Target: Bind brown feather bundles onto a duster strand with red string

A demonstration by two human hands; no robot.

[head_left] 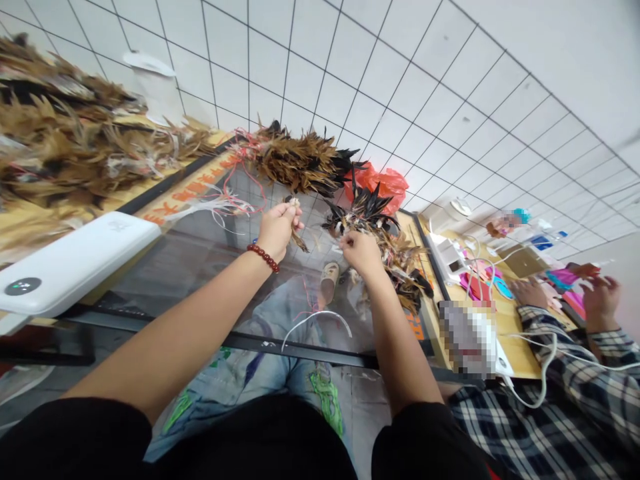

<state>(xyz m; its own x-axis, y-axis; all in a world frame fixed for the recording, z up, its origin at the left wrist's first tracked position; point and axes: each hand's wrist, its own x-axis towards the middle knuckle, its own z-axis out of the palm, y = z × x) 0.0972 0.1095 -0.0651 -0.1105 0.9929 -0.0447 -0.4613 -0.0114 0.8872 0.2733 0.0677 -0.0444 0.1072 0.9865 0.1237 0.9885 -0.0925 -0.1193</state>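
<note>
Pinched upright in my left hand [274, 232] is a small bunch of feathers [299, 241], its pale quill ends at the top and brown tips hanging below. A beaded bracelet circles that wrist. My right hand [363, 253] is closed at the near left edge of a loose pile of black and brown feathers [407, 259]; what its fingertips hold, if anything, is too small to make out. Beneath both hands lies a clear table top [200, 270]. Behind them rests a thick bundle of brown and black feathers [300, 160], with pink string [243, 150] at its left end.
White strips [215, 205] lie left of my hands, and a curved white tie [320, 317] near the front edge. A red plastic bag [385, 185] sits behind the pile. Left are a white power bank [80, 257] and heaped feathers [65, 127]. A co-worker's plaid sleeve [560, 340] is right.
</note>
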